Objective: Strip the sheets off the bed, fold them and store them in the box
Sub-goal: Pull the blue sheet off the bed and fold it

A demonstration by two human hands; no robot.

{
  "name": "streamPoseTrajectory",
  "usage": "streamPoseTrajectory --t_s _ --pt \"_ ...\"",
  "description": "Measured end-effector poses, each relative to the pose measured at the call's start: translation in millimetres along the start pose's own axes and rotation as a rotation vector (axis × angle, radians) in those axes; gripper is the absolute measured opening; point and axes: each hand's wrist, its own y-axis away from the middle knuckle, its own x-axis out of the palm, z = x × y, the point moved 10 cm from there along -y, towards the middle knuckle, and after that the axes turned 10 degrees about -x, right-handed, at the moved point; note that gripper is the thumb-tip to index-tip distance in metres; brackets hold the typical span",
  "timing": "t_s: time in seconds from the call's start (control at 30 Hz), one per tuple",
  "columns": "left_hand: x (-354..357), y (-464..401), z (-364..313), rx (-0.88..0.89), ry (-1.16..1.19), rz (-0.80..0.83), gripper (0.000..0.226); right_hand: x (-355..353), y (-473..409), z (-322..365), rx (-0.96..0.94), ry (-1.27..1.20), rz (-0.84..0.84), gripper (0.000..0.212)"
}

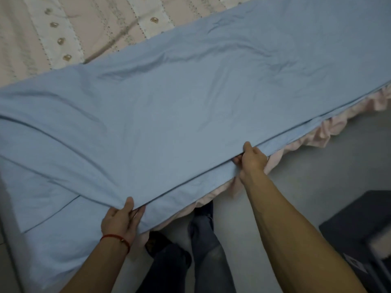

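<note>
1. The blue sheet [169,115] lies folded into a long band across the near side of the bed [63,39]. It runs from the bed's left edge to past the right of the view, and its near border hangs just over the bed's near edge.
2. The left hand [119,218], with a red cord bracelet [116,240] at the wrist, holds the near border of the sheet toward the left. Its grip pinches the upper layer, thumb on top and fingers curled beneath.
3. Below the bed's near edge, the person's legs in dark jeans [203,250] stand on the pale floor [296,166].
4. The right hand [251,161] holds the same border further right. Its grip pinches the top layer, thumb above, fingers tucked under the fold.
5. A pink ruffled bed skirt [317,136] hangs under the sheet along the near edge.
6. A dark box [359,218] sits on the floor at the lower right, well apart from the sheet.
</note>
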Motion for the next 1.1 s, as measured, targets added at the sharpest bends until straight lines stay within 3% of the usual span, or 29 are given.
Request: streamPoseTrajectory --t_s 0.1,0.37,0.53,0.73,0.93,1.0,1.03,1.1 --pt "-2.7 3.5 2.6 0.004 0.022 -0.003 0.007 -17.6 -7.8 6.2 -0.111 0.109 -0.049 0.027" --pt "-19.5 4.5 33.6 0.016 0.015 -0.096 0.026 -44.9 -16.5 -2.4 -0.028 0.026 -0.033 0.015" --pt "-20.6 3.1 35.4 0.03 -0.005 -0.1 0.029 -55.7 -52.7 42.3 -0.141 0.111 -0.146 0.028" --pt "-33.1 1.1 44.9 0.005 -0.068 -0.152 0.038 -83.6 -61.5 24.7 -0.145 0.198 -0.194 0.039" --pt "-24.9 4.5 50.9 -0.054 -0.023 -0.144 0.021 -50.2 -30.6 4.2 -0.117 0.138 -0.014 0.011" --pt "-20.3 5.4 50.5 -0.122 0.04 -0.078 0.012 -30.6 -0.2 -7.8 -0.156 0.084 0.072 0.036" --pt "-17.9 6.4 50.5 -0.181 0.088 -0.039 0.024 -22.1 17.6 -16.8 -0.153 0.095 0.111 0.042" --pt "-17.0 13.4 37.5 -0.244 0.174 0.001 0.025 -4.1 53.6 -43.0 -0.091 0.098 0.209 0.042"
